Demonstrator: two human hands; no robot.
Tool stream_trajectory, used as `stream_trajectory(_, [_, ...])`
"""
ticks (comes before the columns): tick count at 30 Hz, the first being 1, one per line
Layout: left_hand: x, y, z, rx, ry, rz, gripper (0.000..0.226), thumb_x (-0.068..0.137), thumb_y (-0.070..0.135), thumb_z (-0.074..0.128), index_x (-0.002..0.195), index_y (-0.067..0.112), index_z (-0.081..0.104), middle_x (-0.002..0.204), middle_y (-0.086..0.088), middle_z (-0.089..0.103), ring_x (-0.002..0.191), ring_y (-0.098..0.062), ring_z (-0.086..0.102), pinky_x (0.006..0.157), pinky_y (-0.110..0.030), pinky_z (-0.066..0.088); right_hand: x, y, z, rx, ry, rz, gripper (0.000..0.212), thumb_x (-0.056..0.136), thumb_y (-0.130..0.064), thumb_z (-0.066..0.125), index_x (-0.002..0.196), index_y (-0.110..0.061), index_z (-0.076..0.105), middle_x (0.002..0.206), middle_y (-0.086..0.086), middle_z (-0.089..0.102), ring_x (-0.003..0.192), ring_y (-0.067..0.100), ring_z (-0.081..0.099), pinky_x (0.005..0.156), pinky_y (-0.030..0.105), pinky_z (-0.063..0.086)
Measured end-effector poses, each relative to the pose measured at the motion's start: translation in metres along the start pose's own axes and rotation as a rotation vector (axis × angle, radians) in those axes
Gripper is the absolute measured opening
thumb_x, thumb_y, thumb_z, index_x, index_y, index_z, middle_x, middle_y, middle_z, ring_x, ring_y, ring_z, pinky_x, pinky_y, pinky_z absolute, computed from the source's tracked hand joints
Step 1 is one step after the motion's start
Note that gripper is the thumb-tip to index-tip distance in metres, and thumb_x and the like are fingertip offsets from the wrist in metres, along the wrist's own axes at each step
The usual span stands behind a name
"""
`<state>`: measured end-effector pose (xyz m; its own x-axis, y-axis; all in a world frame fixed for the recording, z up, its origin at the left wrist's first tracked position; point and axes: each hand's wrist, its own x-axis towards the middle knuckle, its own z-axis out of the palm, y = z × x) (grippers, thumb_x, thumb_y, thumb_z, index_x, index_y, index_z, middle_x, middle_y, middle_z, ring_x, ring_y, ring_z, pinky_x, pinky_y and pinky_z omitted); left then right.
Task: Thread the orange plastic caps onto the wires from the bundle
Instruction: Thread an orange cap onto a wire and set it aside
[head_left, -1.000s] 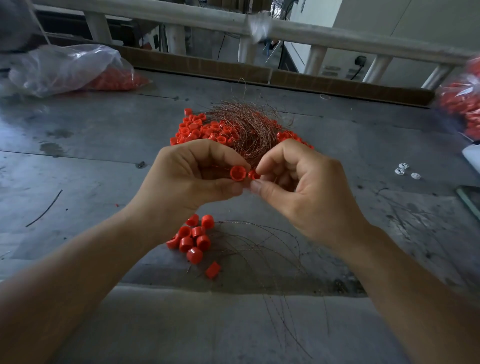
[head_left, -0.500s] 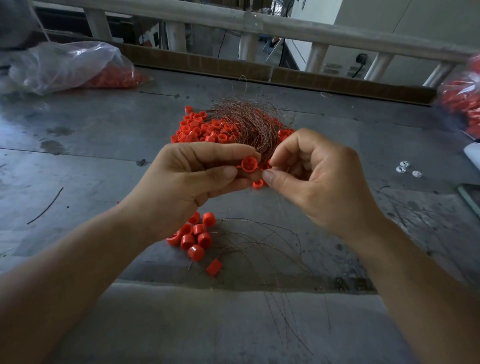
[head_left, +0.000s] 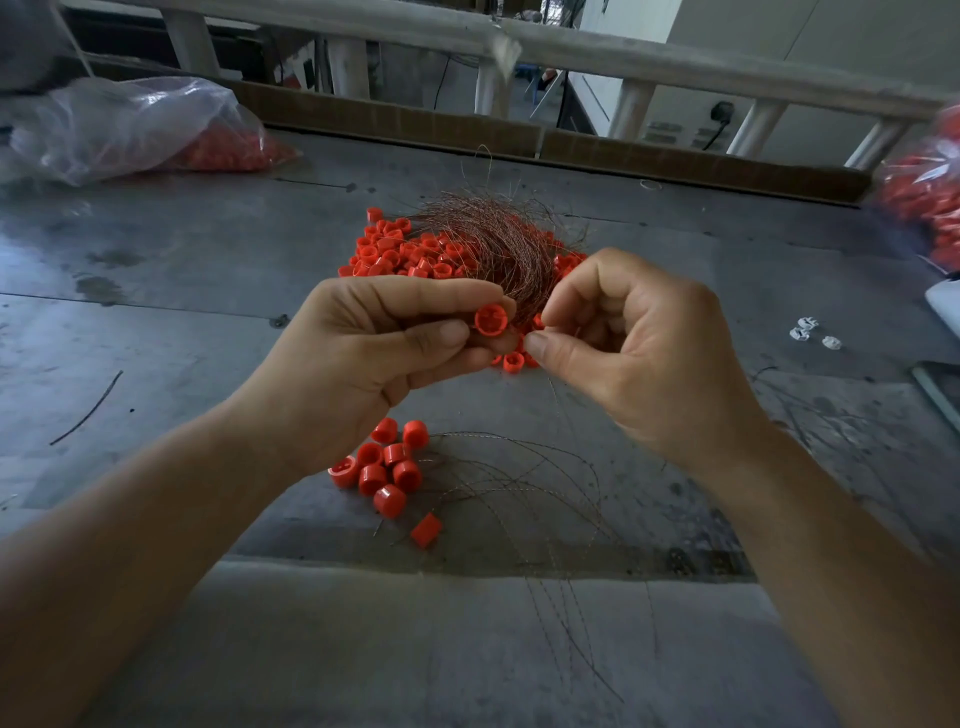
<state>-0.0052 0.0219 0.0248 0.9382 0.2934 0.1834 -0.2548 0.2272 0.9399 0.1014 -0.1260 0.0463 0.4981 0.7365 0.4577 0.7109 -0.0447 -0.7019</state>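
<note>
My left hand (head_left: 384, 353) pinches an orange cap (head_left: 490, 319) between thumb and fingers, its open side facing me. My right hand (head_left: 634, 343) is beside it, thumb and forefinger pinched together on a thin wire that is hard to make out. Behind both hands lies the bundle of copper-coloured wires (head_left: 493, 239) on a heap of loose orange caps (head_left: 405, 254). Below my left hand sits a small cluster of caps (head_left: 387, 467) with wires (head_left: 530, 483) trailing out to the right across the grey table (head_left: 156, 322).
A clear plastic bag of orange caps (head_left: 140, 127) lies at the back left. Another bag of caps (head_left: 930, 192) is at the right edge. Small white parts (head_left: 810, 332) lie to the right. A railing (head_left: 571, 47) runs along the far side.
Both hands have risen slightly and shifted right toward the wire bundle. The cap in my left hand has turned so its open side faces me more fully.
</note>
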Motion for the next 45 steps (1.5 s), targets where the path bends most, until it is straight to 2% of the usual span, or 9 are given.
stream_trajectory(6, [0.000, 0.000, 0.000, 0.010, 0.002, 0.008, 0.024, 0.062, 0.006, 0.061, 0.081, 0.012, 0.075, 0.086, -0.007, 0.073, 0.082, -0.018, 0.070, 0.067, -0.017, 0.054, -0.001, 0.000, 0.000, -0.001, -0.001, 0.009, 0.027, 0.074, -0.004, 0.073, 0.070, -0.023, 0.054, 0.062, -0.011, 0.054, 0.056, 0.003, 0.053, 0.053, 0.011, 0.042])
stream_trajectory(13, [0.000, -0.001, -0.003, 0.013, -0.052, 0.010, 0.027, 0.068, 0.001, 0.057, 0.084, 0.013, 0.075, 0.081, -0.006, 0.073, 0.079, -0.016, 0.070, 0.067, -0.018, 0.054, 0.001, -0.001, -0.002, 0.036, -0.001, 0.033, 0.025, 0.073, -0.002, 0.072, 0.068, -0.021, 0.056, 0.062, -0.008, 0.057, 0.056, 0.004, 0.054, 0.054, 0.015, 0.045])
stream_trajectory(19, [-0.001, 0.000, -0.004, 0.000, -0.082, 0.012, 0.021, 0.063, 0.011, 0.065, 0.082, 0.012, 0.074, 0.083, -0.008, 0.072, 0.077, -0.016, 0.070, 0.066, -0.018, 0.054, 0.002, -0.002, -0.003, 0.074, -0.043, 0.063, 0.024, 0.072, -0.003, 0.073, 0.067, -0.020, 0.056, 0.061, -0.006, 0.059, 0.056, 0.007, 0.056, 0.053, 0.021, 0.049])
stream_trajectory(28, [-0.001, 0.000, -0.003, -0.065, -0.099, -0.010, 0.026, 0.064, 0.011, 0.064, 0.088, 0.012, 0.075, 0.084, -0.007, 0.073, 0.075, -0.015, 0.070, 0.063, -0.017, 0.054, 0.001, -0.002, -0.003, 0.149, -0.081, 0.090, 0.027, 0.072, -0.003, 0.073, 0.065, -0.022, 0.055, 0.058, -0.006, 0.059, 0.051, 0.005, 0.056, 0.049, 0.017, 0.045])
stream_trajectory(31, [-0.001, 0.000, -0.002, -0.116, -0.108, -0.038, 0.024, 0.063, 0.010, 0.063, 0.085, 0.012, 0.075, 0.082, -0.007, 0.073, 0.073, -0.014, 0.070, 0.062, -0.016, 0.054, 0.002, -0.003, -0.003, 0.229, -0.098, 0.123, 0.026, 0.070, -0.002, 0.073, 0.065, -0.018, 0.054, 0.055, -0.006, 0.059, 0.048, 0.004, 0.056, 0.046, 0.015, 0.043])
stream_trajectory(38, [-0.003, -0.001, 0.001, -0.160, -0.145, -0.100, 0.022, 0.063, 0.009, 0.063, 0.081, 0.011, 0.075, 0.078, -0.007, 0.073, 0.069, -0.011, 0.069, 0.059, -0.015, 0.054, 0.000, -0.003, 0.003, 0.346, -0.211, 0.262, 0.026, 0.066, -0.004, 0.075, 0.067, -0.014, 0.051, 0.053, -0.003, 0.058, 0.046, 0.006, 0.056, 0.043, 0.020, 0.043])
stream_trajectory(42, [-0.003, -0.001, 0.001, -0.179, -0.150, -0.100, 0.021, 0.065, 0.009, 0.062, 0.081, 0.011, 0.075, 0.081, -0.007, 0.073, 0.073, -0.012, 0.070, 0.061, -0.015, 0.054, 0.001, -0.003, 0.001, 0.360, -0.212, 0.278, 0.025, 0.058, -0.020, 0.073, 0.068, -0.014, 0.051, 0.052, -0.004, 0.058, 0.045, 0.006, 0.056, 0.041, 0.019, 0.042])
stream_trajectory(45, [-0.002, 0.000, 0.000, -0.208, -0.126, -0.088, 0.020, 0.064, 0.009, 0.062, 0.080, 0.010, 0.075, 0.080, -0.007, 0.072, 0.074, -0.012, 0.070, 0.062, -0.015, 0.054, 0.004, -0.002, -0.010, 0.353, -0.280, 0.324, 0.025, 0.056, -0.026, 0.071, 0.069, -0.015, 0.052, 0.055, -0.002, 0.061, 0.041, 0.006, 0.052, 0.037, 0.016, 0.038])
